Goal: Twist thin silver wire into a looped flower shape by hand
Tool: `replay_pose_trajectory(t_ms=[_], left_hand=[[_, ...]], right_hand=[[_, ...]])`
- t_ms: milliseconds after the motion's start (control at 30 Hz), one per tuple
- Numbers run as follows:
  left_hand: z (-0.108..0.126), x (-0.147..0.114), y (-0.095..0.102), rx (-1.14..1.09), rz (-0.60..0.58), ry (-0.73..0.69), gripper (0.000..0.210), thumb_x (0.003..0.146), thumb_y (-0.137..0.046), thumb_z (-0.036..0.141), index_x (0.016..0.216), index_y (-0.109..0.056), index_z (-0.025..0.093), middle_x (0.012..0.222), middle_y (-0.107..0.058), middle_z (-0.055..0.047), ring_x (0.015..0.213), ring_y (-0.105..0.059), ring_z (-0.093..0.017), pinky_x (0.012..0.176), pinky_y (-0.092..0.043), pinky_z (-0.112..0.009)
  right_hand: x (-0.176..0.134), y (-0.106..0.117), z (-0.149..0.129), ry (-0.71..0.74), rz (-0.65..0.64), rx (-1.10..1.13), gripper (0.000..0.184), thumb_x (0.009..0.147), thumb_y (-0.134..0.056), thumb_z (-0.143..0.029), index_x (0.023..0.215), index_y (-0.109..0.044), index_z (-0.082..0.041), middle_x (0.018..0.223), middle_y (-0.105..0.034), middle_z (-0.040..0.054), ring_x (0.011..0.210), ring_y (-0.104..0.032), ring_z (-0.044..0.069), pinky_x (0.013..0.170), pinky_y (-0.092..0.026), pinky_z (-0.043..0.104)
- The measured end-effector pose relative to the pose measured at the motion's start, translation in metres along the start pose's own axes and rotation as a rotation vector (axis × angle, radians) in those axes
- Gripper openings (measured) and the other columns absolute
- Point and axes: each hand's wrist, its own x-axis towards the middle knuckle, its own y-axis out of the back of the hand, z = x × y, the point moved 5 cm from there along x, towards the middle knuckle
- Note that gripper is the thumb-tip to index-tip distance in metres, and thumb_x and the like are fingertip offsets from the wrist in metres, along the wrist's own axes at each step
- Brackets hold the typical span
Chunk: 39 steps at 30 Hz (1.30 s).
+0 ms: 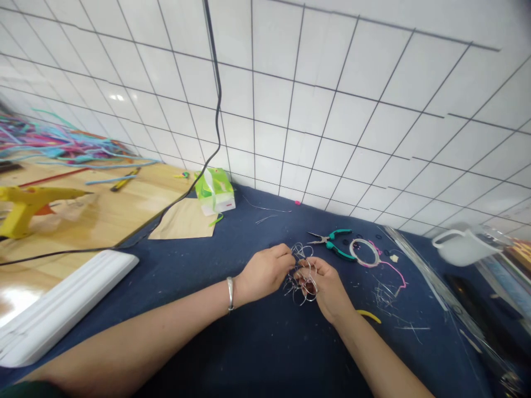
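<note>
A silvery tangle of bent wire loops [307, 297] is held between my two hands above the dark blue table surface [186, 276]. My left hand [265, 272], with a silver bracelet [230, 293] at its wrist, pinches the upper left of the wire. From the right, my right hand [327, 287] grips the same wire, its fingers partly behind the loops. Just beyond lie teal-handled pliers [331, 236] with their jaws apart. A round white ring [365, 252] with pink wire rests beside them. Past my right wrist a yellow curved handle [369, 315] shows, partly hidden by the arm.
Loose wire scraps [385, 296] lie to the right, near a white mug [467, 247]. A green-and-white tissue pack [215, 190] stands by the tiled wall. At left are a yellow glue gun [29, 204], a long white device [70, 309] and a black cable [217, 105].
</note>
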Motion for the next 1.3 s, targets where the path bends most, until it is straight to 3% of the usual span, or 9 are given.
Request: replay_pose_trajectory(t_ms=[133,267,533,733,867,1067,1300], left_hand=[[-0.012,0.001,0.004,-0.110,0.078,0.055,0.017,0.086,-0.039,0.014,0.091,-0.054,0.019,0.094,-0.053,-0.005,0.081,-0.053,-0.015,0.070,-0.044,-0.026],[-0.022,0.004,0.007,-0.256,0.161,0.068,0.014,0.087,-0.038,0.015,0.086,-0.052,0.018,0.088,-0.054,-0.004,0.084,-0.052,-0.015,0.076,-0.044,-0.028],[-0.022,0.006,0.010,-0.364,0.162,0.012,0.013,0.083,-0.041,0.010,0.087,-0.051,0.018,0.094,-0.055,-0.005,0.091,-0.051,-0.015,0.082,-0.043,-0.032],[-0.023,0.007,0.008,-0.310,0.098,-0.057,0.028,0.074,-0.041,0.002,0.089,-0.058,0.018,0.101,-0.055,-0.007,0.097,-0.051,-0.018,0.085,-0.043,-0.036],[-0.021,0.006,0.012,-0.309,0.142,0.002,0.026,0.075,-0.044,0.006,0.092,-0.060,0.017,0.096,-0.056,-0.007,0.091,-0.053,-0.017,0.082,-0.044,-0.033],[-0.007,0.004,0.012,-0.292,0.148,0.068,0.021,0.078,-0.056,0.026,0.096,-0.063,0.019,0.088,-0.059,-0.007,0.084,-0.054,-0.018,0.076,-0.046,-0.032],[-0.010,0.003,0.002,-0.490,0.183,0.170,0.010,0.079,-0.057,0.020,0.083,-0.065,0.018,0.082,-0.059,-0.004,0.079,-0.056,-0.015,0.071,-0.046,-0.027]], right_hand=[[0.006,0.020,-0.004,0.074,0.163,-0.047,0.016,0.069,-0.064,-0.026,0.083,-0.059,-0.017,0.065,-0.058,-0.0021,0.049,-0.048,0.008,0.046,-0.034,0.021],[0.010,0.030,-0.009,0.119,0.222,-0.031,0.011,0.070,-0.062,-0.026,0.077,-0.059,-0.017,0.057,-0.053,-0.0042,0.046,-0.043,0.008,0.046,-0.034,0.022],[0.006,0.021,-0.021,0.173,0.151,0.052,0.007,0.073,-0.059,-0.024,0.076,-0.058,-0.018,0.077,-0.062,0.0025,0.063,-0.054,0.013,0.053,-0.040,0.024],[0.005,0.017,-0.023,0.152,0.126,0.125,0.008,0.072,-0.060,-0.024,0.077,-0.055,-0.019,0.088,-0.067,0.0045,0.072,-0.061,0.017,0.060,-0.043,0.028],[0.003,0.014,-0.022,0.165,0.121,0.113,0.008,0.073,-0.060,-0.024,0.077,-0.055,-0.019,0.090,-0.067,0.0055,0.075,-0.062,0.018,0.062,-0.044,0.029],[0.001,0.006,-0.019,0.170,0.099,0.135,0.008,0.074,-0.061,-0.025,0.078,-0.055,-0.020,0.089,-0.065,0.0035,0.075,-0.062,0.017,0.068,-0.046,0.031],[-0.003,-0.002,-0.018,0.200,0.052,0.073,0.009,0.074,-0.062,-0.025,0.078,-0.055,-0.020,0.090,-0.064,0.0037,0.077,-0.060,0.017,0.070,-0.047,0.032]])
